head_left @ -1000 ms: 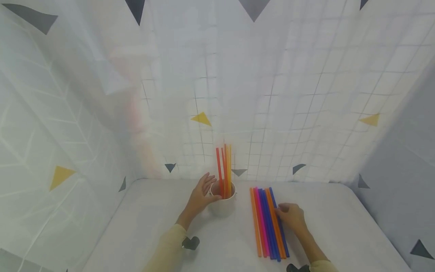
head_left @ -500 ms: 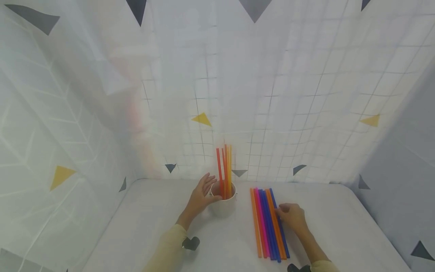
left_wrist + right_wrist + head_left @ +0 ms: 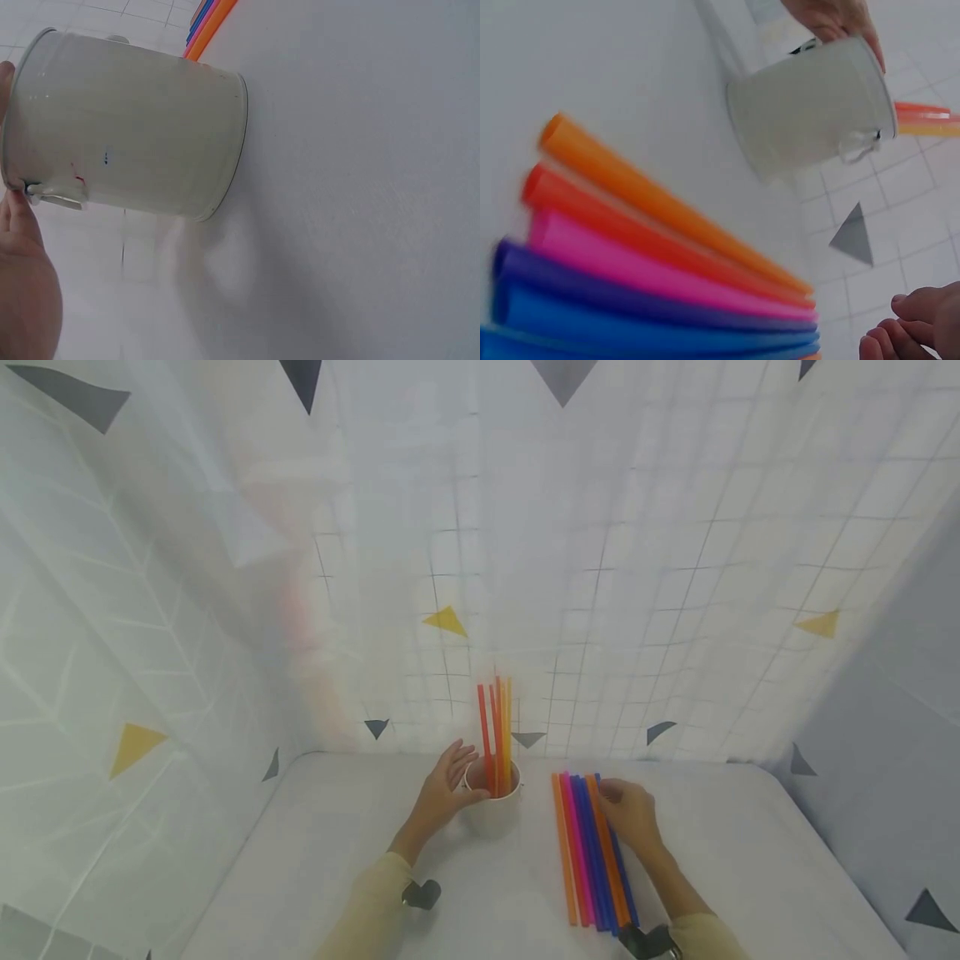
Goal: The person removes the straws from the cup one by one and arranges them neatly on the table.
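In the head view, my left hand [image 3: 442, 789] rests at the rim of a cream metal bucket [image 3: 491, 818], thumb along the near rim and fingers extended along its left side. Several red, orange and yellow straws [image 3: 495, 727] stand upright in the bucket. My right hand [image 3: 630, 814] is by the far ends of a row of thick straws [image 3: 581, 852] in orange, red, pink and blue. Its fingertips overlap the rightmost blue straw. In the right wrist view, the loosely curled fingers [image 3: 889, 341] show nothing between them.
White cloth covers the table [image 3: 322, 827], and a white patterned curtain [image 3: 600, 568] rises behind it. Small wire handle loops [image 3: 60, 196] stick out from the bucket's sides.
My right hand has moved away from me along the straws, from near their middle to their far ends. The left hand, bucket and straws have stayed in place.
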The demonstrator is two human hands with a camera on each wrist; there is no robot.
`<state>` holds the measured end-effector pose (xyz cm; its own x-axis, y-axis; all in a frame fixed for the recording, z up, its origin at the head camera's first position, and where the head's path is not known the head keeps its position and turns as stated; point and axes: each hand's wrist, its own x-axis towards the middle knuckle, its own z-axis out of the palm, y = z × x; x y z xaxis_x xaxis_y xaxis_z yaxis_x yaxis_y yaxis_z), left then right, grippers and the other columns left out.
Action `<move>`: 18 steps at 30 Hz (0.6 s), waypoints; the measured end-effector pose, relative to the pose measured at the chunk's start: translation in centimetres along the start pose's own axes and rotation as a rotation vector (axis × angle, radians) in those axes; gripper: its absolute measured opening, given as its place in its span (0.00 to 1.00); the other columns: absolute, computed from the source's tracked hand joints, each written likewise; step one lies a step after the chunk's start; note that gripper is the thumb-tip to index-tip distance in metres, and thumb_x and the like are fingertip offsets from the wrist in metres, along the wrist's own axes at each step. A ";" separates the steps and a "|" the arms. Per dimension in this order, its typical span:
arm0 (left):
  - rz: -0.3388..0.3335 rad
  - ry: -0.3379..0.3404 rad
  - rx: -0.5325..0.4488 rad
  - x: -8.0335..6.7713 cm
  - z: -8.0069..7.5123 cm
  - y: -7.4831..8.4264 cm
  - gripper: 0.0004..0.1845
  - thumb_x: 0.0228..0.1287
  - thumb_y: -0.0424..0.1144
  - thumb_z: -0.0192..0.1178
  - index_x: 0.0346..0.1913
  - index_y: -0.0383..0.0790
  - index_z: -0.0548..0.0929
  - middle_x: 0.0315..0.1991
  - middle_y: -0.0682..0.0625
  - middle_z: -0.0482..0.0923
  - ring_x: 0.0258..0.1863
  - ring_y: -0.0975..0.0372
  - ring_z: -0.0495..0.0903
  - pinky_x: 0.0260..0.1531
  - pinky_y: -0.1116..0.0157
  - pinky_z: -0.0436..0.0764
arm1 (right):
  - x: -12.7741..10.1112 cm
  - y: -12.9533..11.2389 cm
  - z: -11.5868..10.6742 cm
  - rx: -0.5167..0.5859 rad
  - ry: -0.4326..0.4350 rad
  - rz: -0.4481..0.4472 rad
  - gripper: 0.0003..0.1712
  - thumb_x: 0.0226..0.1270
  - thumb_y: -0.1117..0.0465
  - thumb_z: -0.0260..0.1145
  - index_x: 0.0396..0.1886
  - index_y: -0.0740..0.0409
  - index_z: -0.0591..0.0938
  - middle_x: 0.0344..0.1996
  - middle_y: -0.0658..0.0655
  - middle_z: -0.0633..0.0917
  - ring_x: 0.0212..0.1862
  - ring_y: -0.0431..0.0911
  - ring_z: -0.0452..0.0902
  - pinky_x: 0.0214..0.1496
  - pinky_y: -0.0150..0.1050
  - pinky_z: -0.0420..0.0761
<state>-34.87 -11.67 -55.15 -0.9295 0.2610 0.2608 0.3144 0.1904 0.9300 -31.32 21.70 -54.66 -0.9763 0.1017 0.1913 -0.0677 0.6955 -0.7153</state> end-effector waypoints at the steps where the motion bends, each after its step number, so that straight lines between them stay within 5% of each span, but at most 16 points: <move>1: 0.001 0.001 0.002 0.0 0.0 0.0 0.53 0.52 0.41 0.75 0.76 0.49 0.52 0.71 0.44 0.64 0.70 0.64 0.63 0.65 0.66 0.63 | 0.1 -0.6 0.1 0.011 0.005 -0.012 0.20 0.68 0.54 0.66 0.52 0.64 0.82 0.44 0.63 0.86 0.48 0.56 0.83 0.50 0.52 0.82; 13: -0.009 -0.003 -0.028 -0.1 -0.2 0.1 0.53 0.52 0.39 0.75 0.76 0.51 0.52 0.71 0.46 0.64 0.70 0.65 0.63 0.66 0.65 0.63 | 1.0 -8.0 2.5 0.218 0.066 -0.236 0.12 0.62 0.64 0.71 0.45 0.60 0.86 0.37 0.56 0.88 0.40 0.48 0.85 0.44 0.45 0.85; 18: -0.019 0.010 -0.025 0.1 0.1 -0.6 0.53 0.51 0.41 0.76 0.76 0.56 0.52 0.71 0.54 0.65 0.69 0.68 0.63 0.65 0.67 0.64 | 1.4 -11.1 3.5 0.274 0.041 -0.247 0.11 0.60 0.66 0.71 0.44 0.60 0.87 0.39 0.55 0.88 0.40 0.47 0.85 0.42 0.40 0.86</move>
<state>-35.13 -11.66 -55.66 -0.9371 0.2482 0.2454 0.2919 0.1719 0.9409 -32.62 11.62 -48.86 -0.9150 -0.0127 0.4034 -0.3579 0.4873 -0.7965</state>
